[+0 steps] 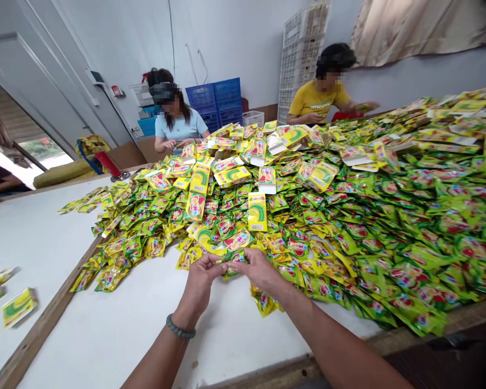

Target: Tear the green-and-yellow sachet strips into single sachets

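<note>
At the near edge of a big heap, my left hand [202, 278] and my right hand [263, 273] meet with thumbs and fingers pinched. Between them is a small shiny green packet [234, 257], gripped from both sides. A flat yellow carton [204, 236] lies just behind my fingers. Farther up the heap, another yellow carton [258, 212] with a green pattern rests on top of the packets. Loose green and yellow packets [295, 246] spread beside my right hand. My left wrist wears a bead bracelet.
A wooden strip [44, 319] crosses the white table [125, 329] on the left. Beyond it lies a yellow box [19, 308]. Across the heap sit a person in light blue [182, 127] and a person in yellow [314, 100]. Blue crates [214, 100] stand behind.
</note>
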`<action>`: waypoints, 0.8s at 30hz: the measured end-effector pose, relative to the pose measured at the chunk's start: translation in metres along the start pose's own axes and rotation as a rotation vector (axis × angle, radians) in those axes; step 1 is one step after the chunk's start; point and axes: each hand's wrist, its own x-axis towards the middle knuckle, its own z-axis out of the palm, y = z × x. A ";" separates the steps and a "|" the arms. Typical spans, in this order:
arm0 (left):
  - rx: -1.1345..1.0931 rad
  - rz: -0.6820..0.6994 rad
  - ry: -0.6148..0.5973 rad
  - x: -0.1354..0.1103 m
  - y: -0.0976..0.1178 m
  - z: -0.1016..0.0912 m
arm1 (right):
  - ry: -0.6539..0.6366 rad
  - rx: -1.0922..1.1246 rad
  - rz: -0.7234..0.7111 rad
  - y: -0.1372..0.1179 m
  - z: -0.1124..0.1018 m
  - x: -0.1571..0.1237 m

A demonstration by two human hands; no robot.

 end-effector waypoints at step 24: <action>1.346 0.782 0.005 0.007 0.014 -0.022 | 0.516 -0.249 -0.049 -0.010 -0.031 0.007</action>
